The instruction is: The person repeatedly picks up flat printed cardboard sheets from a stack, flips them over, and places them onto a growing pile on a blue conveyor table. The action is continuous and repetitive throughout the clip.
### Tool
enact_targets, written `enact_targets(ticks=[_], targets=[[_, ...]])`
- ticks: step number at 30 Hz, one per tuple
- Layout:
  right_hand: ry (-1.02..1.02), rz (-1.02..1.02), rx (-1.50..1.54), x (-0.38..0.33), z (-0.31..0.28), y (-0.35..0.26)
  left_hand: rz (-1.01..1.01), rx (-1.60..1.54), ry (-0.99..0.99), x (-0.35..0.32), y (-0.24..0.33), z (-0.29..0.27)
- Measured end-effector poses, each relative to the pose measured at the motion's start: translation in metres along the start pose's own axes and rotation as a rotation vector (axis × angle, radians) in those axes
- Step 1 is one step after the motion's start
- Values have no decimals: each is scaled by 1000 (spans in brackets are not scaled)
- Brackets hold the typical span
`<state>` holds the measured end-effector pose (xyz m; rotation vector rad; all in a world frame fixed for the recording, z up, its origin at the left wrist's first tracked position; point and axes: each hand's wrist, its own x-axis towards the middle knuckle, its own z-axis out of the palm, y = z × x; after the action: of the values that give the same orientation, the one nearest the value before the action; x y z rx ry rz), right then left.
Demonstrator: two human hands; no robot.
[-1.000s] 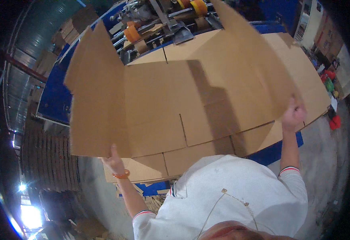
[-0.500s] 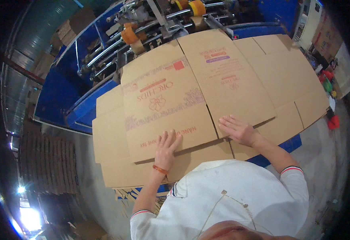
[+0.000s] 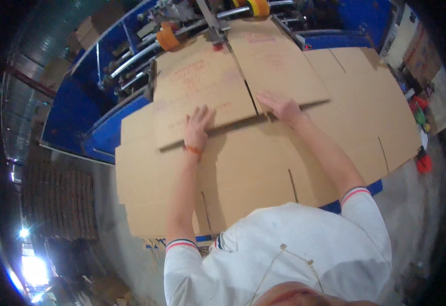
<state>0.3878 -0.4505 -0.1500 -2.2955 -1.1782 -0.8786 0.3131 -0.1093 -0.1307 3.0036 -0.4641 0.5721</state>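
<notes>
the left hand point(image 3: 197, 129) and right hand point(image 3: 284, 108) lie flat, apart from each other, fingers stretched out, on the near part of one folded cardboard box point(image 3: 202, 97), which rests on a wider cardboard layer point(image 3: 248, 163), its far end partly hidden under a metal arm point(image 3: 210, 21). two orange rollers point(image 3: 167, 39) show, one cut off at the top. the box's reddish and purple print is blurred.

Grey floor point(image 3: 409, 214) is seen at both sides. At upper left, a ribbed metal wall point(image 3: 47, 38) is set above a reddish beam point(image 3: 29, 80); the lower left is lit by white glare point(image 3: 34, 269).
</notes>
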Motion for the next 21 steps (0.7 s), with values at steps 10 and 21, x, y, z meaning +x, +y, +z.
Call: enact_targets(ticks=[10, 21], targets=[[-528, 346, 148, -10, -87, -43, -336, 61, 117, -56, -66, -40], [-394, 744, -175, -135, -172, -68, -1590, 117, 13, -322, -225, -98]])
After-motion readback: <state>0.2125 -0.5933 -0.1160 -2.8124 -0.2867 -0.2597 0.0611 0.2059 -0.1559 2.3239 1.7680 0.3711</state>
